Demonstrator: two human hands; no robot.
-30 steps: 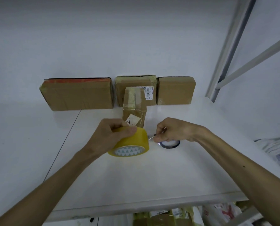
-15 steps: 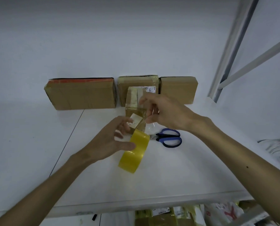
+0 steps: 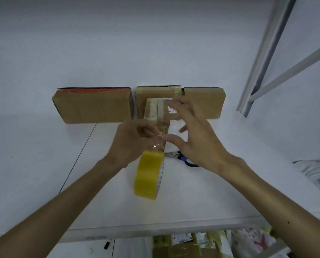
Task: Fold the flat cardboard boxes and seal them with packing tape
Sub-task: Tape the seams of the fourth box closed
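A small taped cardboard box (image 3: 155,111) stands upright mid-table. In front of it a clear tape strip (image 3: 160,131) runs up from the yellow packing tape roll (image 3: 149,176), which hangs on edge just above the table. My left hand (image 3: 135,142) pinches the strip right above the roll. My right hand (image 3: 194,140) is blurred, fingers spread: its thumb meets the left fingertips on the strip, and its fingertips hold the strip's upper end by the box top. Blue-handled scissors (image 3: 182,158) lie on the table, mostly hidden under my right hand.
Three sealed cardboard boxes line the back wall: a wide one (image 3: 93,106) at left, one (image 3: 151,92) behind the small box, one (image 3: 210,103) at right. A white metal frame (image 3: 263,58) rises at right. Packages (image 3: 189,244) sit below the table's front edge (image 3: 155,228).
My left hand let go of the roll and rose to pinch the strip. The roll now hangs lower on edge. My right hand dropped the scissors, took the tape end and moved up to the box.
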